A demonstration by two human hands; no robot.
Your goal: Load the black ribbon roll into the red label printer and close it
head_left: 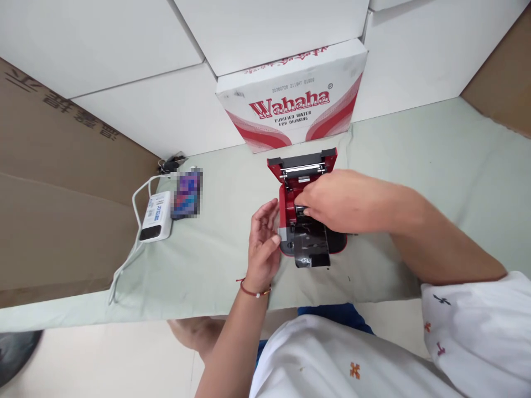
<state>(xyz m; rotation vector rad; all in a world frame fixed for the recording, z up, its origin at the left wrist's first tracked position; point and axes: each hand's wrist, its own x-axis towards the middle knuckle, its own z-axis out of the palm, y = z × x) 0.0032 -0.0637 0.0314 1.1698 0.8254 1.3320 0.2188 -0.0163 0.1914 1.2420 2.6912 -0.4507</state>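
A small red and black printer [309, 243] with its lid flipped open toward the back stands on the pale green cloth [215, 265]. My right hand [332, 200] reaches over its open compartment, fingers curled and pinched on a dark part inside that I cannot make out. My left hand [263, 240] rests against the printer's left side, fingers loosely apart, thumb touching its grey corner. A red string bracelet circles my left wrist.
A Wahaha water carton [290, 99] stands just behind the printer among white boxes. At the left lie a white power bank [156, 216] with a cable, a phone [187, 194] and keys. Brown cardboard flanks both sides. The table's front edge runs near my body.
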